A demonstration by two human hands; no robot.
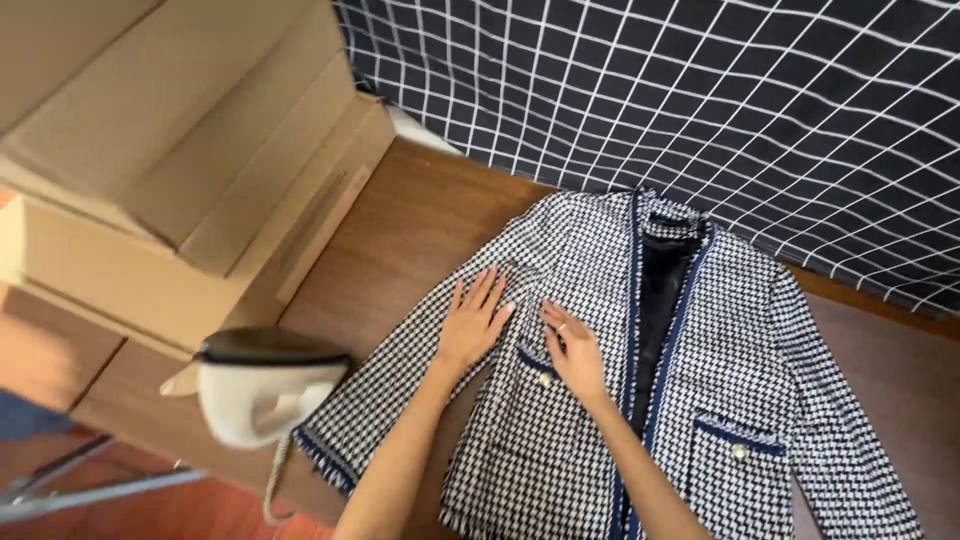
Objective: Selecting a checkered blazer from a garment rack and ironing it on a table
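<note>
Two hands are flat on the houndstooth jacket (700,340) right now, and neither is gripping anything. The left hand (472,322) lies palm down, fingers spread, on the jacket's front panel where the sleeve meets the body; the right hand (574,350) presses just beside it, at about three o'clock from it, fingers extended over the navy-trimmed breast pocket (537,362) with its small pale button. Both are open and pressing, not pinching the cloth.

The jacket lies face up on the brown wooden table (400,230), collar toward twelve o'clock, navy-edged front slightly parted to show a dark lining. The body already looks fairly flat and squared; the sleeve running toward seven o'clock lies outstretched, its fringed cuff near the table edge, and the far sleeve at four o'clock lies alongside the body (nothing folded yet, as far as the view shows).

At nine o'clock from the hands sits a white iron (262,385) with a dark top, untouched. Cardboard boxes (190,150) stack up at ten o'clock, and a navy grid-patterned cloth (720,110) covers the background at twelve to two.
</note>
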